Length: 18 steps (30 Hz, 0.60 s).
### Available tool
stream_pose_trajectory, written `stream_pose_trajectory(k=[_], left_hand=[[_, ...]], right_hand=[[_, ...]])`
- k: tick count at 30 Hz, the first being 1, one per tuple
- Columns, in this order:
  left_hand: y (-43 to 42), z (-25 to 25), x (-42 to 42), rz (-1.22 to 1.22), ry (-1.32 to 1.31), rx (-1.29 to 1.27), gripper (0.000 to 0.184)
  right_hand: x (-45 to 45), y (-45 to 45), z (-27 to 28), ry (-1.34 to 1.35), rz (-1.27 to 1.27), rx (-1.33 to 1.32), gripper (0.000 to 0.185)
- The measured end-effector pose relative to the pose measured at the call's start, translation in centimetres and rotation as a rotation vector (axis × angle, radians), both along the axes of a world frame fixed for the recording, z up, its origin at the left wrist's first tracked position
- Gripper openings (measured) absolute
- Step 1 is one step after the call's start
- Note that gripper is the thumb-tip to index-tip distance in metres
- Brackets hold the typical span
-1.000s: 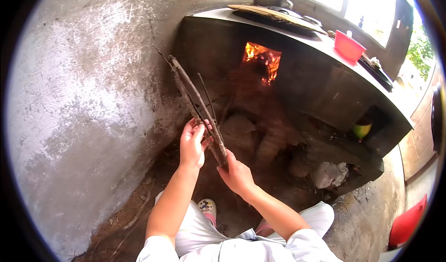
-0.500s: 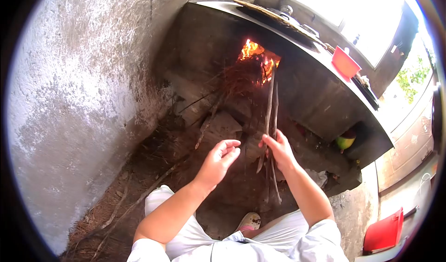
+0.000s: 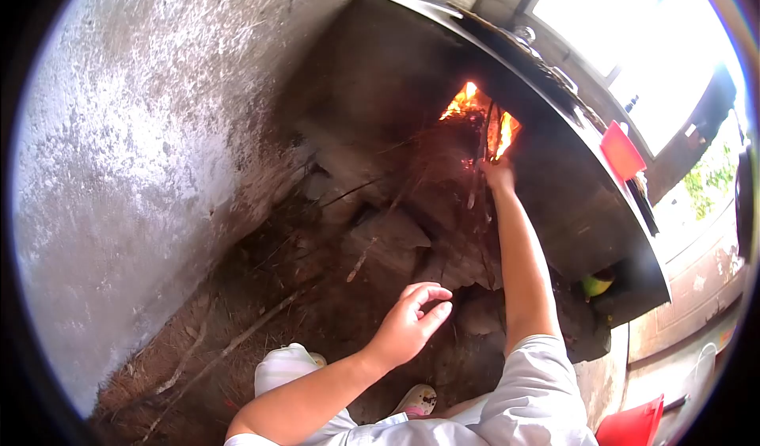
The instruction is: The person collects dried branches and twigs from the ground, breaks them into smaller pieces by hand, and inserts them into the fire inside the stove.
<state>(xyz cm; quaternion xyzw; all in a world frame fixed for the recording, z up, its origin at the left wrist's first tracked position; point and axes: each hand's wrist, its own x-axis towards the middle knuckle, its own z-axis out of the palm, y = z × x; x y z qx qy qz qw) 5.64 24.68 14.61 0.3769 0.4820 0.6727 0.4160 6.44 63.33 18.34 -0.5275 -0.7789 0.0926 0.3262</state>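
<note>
My right hand [image 3: 499, 175] reaches forward to the mouth of the dark stove [image 3: 562, 208] and grips thin sticks [image 3: 473, 193], partly hidden by the fingers. The far part of the sticks goes into the opening, where a fire [image 3: 505, 133] burns close to the hand. Below the sticks' near ends, my left hand [image 3: 408, 326] hovers over the floor. Its fingers are bent, the thumb stands apart from them, and nothing is in it. Brushwood and dry needles [image 3: 451, 141] hang out of the opening, left of my right hand.
A rough plastered wall [image 3: 158, 169] rises on the left. Long branches [image 3: 245, 331] and dry litter lie on the floor. A stone block [image 3: 388, 236] sits below the opening. On the stove top is a pink basin [image 3: 622, 151]; a red container [image 3: 631, 425] stands lower right.
My right hand has moved forward, pushing the sticks deeper into the fire opening. My left hand has shifted slightly right and nearer my body in view, still empty. The view has turned a little.
</note>
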Motion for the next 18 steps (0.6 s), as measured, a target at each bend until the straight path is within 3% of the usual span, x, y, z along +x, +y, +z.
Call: stream_pose_trajectory(k=[4, 6, 7, 9, 11, 13, 15, 17, 18], left_hand=[[0.0, -0.1, -0.1, -0.013, 0.008, -0.010, 0.021], [0.0, -0.2, 0.0, -0.015, 0.001, 0.015, 0.020], [0.0, -0.3, -0.1, -0.005, 0.047, 0.023, 0.020], [-0.1, -0.3, -0.1, 0.002, 0.061, 0.001, 0.020], [-0.1, -0.1, -0.2, -0.008, 0.029, -0.013, 0.019], [-0.2, 0.3, -0.4, -0.003, 0.032, -0.029, 0.018], [0.1, -0.4, -0.3, 0.025, 0.056, -0.046, 0.019], [0.5, -1.0, -0.2, 0.019, 0.042, -0.050, 0.019], [0.6, -0.9, 0.0, 0.033, 0.059, -0.051, 0.020]], right_hand=[[0.5, 0.4, -0.7, 0.142, -0.024, 0.088, 0.042], [2.9, 0.1, -1.5, 0.479, 0.305, 0.059, 0.034], [4.1, -3.0, 0.0, 0.568, 0.276, -0.165, 0.027], [8.8, -4.7, 0.7, 0.360, 0.224, -0.289, 0.024], [15.2, -5.6, 0.4, -0.033, 0.317, -0.291, 0.028], [20.8, -8.5, -1.2, -0.346, 0.227, -0.153, 0.036], [23.8, -13.7, -1.2, -0.531, 0.108, -0.258, 0.050], [26.3, -15.6, -3.5, -0.392, 0.068, -0.625, 0.058], [26.5, -17.0, -4.1, -0.141, 0.054, -0.824, 0.059]])
